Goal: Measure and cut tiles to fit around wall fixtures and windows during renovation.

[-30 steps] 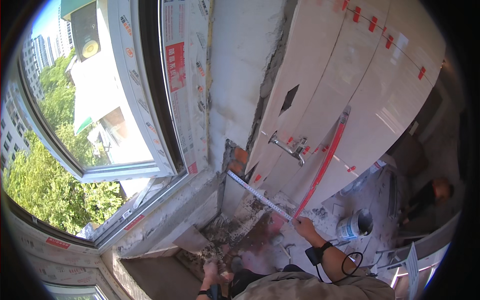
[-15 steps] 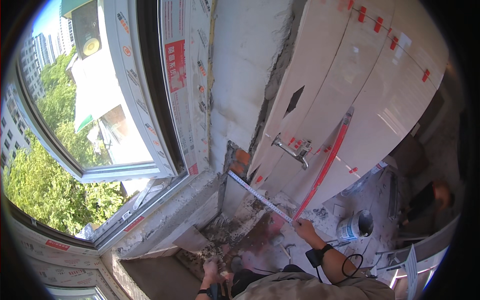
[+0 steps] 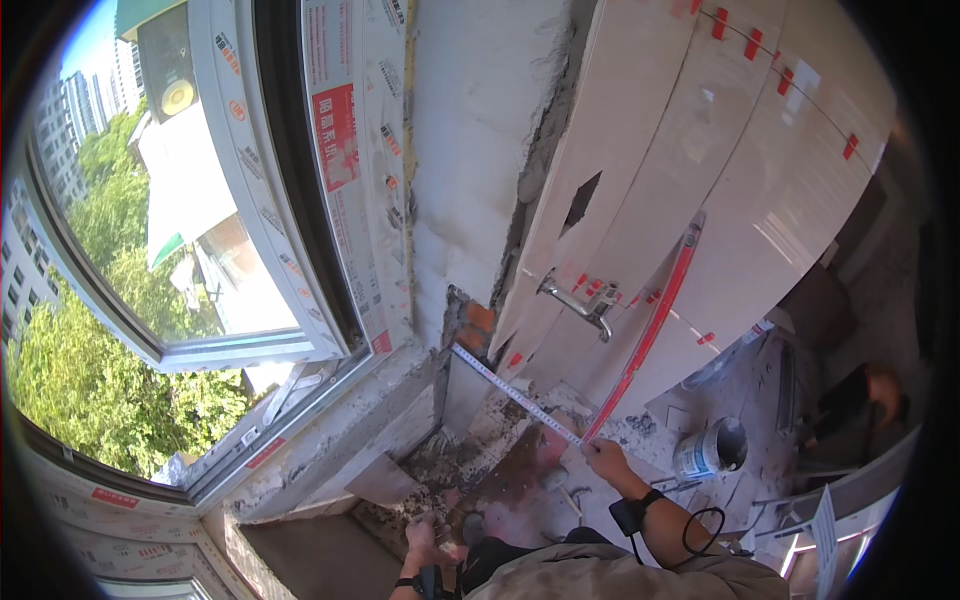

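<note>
My right hand [image 3: 605, 455] grips a white measuring tape [image 3: 515, 393], stretched diagonally from beside a patch of exposed brick [image 3: 474, 322] at the wall corner. Against my fingers is the lower end of a long red level [image 3: 640, 357], which leans on the pale tiled wall [image 3: 770, 180]. A chrome tap [image 3: 580, 300] sticks out of that wall, left of the level. My left hand [image 3: 422, 535] is low in the view, fingers curled; what they hold, if anything, I cannot make out. It is near a loose grey board [image 3: 385, 478] and rubble.
An open window [image 3: 250, 200] with trees outside fills the left, above a rough sill [image 3: 300, 455]. A bucket [image 3: 710, 450] stands on the dusty floor at right, near a hammer-like tool [image 3: 572, 502]. A person [image 3: 855, 400] bends at the far right.
My view has shifted very slightly. Both hands, the tape and the red level stay about where they were; the person at the far right has moved a little.
</note>
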Motion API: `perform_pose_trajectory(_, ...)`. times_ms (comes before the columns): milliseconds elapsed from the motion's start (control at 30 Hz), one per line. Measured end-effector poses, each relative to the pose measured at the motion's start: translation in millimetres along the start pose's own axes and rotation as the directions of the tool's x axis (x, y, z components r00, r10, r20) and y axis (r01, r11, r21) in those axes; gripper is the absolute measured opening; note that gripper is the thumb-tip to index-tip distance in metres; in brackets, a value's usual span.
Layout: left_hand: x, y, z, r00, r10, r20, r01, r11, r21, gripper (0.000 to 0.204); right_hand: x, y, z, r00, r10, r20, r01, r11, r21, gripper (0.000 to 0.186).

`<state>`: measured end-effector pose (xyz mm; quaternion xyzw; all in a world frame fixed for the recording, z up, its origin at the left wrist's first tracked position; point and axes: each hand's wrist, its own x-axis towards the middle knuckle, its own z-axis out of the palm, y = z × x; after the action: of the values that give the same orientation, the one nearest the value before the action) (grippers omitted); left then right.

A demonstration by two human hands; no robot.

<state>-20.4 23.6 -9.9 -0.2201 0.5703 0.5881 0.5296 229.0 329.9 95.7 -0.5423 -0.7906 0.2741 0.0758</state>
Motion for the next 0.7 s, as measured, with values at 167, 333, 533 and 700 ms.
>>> perform_pose_trajectory(167,1.2,-2.1,-3.9,1.000,0.002,0.016,-0.001,1.000,-0.031,0.010,-3.5,-8.6,-4.2,0.996,0.053,0.066,-0.056,0.998,0.041,0.041)
perform_pose_trajectory(333,6.3,-5.3,-9.3,0.999,-0.006,0.039,0.007,0.999,-0.040,0.009,-7.8,-15.1,-8.4,0.995,0.058,0.081,-0.062,0.997,0.041,0.041)
perform_pose_trajectory(533,3.6,-4.3,-10.2,1.000,-0.019,0.001,0.019,1.000,-0.015,0.007,-13.0,-25.0,-13.0,0.995,0.075,0.072,-0.076,0.997,0.011,0.040)
perform_pose_trajectory(700,12.8,-11.2,-18.3,1.000,-0.003,0.004,0.003,1.000,-0.005,0.007,-10.4,-17.9,-8.9,0.992,0.080,0.094,-0.084,0.995,0.045,0.040)
